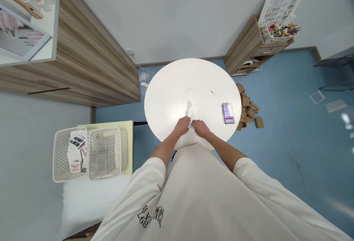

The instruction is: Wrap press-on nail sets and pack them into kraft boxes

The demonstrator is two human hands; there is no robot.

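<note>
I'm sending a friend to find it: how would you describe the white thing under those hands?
In the middle of the room, a round white table stands on a blue floor. At its near edge, between the left hand and right hand, lies a thin white sheet of tissue or cloth. Its crumpled peak sets it apart from the blurred purple-and-white packet further right.

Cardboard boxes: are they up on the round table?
No, the small cardboard boxes lie heaped on the blue floor, just off the edge of the round white table.

Cream T-shirt [199, 193], wide short sleeves [145, 182], black lettering [149, 217], bare left hand [181, 126], bare right hand [201, 128]
</note>
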